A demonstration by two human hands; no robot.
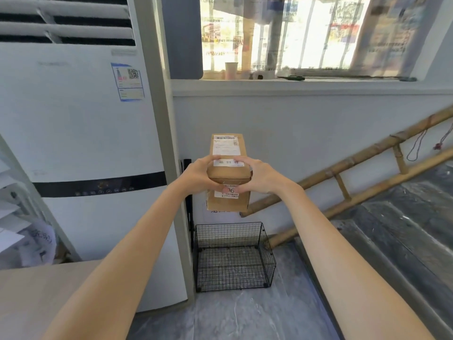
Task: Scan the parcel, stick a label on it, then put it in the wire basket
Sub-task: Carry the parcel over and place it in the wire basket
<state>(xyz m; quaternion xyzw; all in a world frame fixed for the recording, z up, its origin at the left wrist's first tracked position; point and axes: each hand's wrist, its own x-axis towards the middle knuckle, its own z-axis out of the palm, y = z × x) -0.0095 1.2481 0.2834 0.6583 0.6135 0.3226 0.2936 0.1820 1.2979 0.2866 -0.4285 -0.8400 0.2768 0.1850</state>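
Observation:
I hold a brown cardboard parcel (229, 171) out in front of me at arm's length, above the wire basket. My left hand (199, 174) grips its left side and my right hand (259, 176) grips its right side, thumbs meeting on the near face. White labels sit on the parcel's top face, and another small label with printed digits is on its near face under my thumbs. The black wire basket (266, 251) stands on the floor directly below the parcel, against the wall, and holds nothing.
A tall white floor air conditioner (81, 148) stands left of the basket. A bamboo ladder (355, 173) leans along the wall to the right, over dark steps (402, 217). A window ledge (294, 84) with a paper cup runs above. A beige counter corner (36, 290) sits at lower left.

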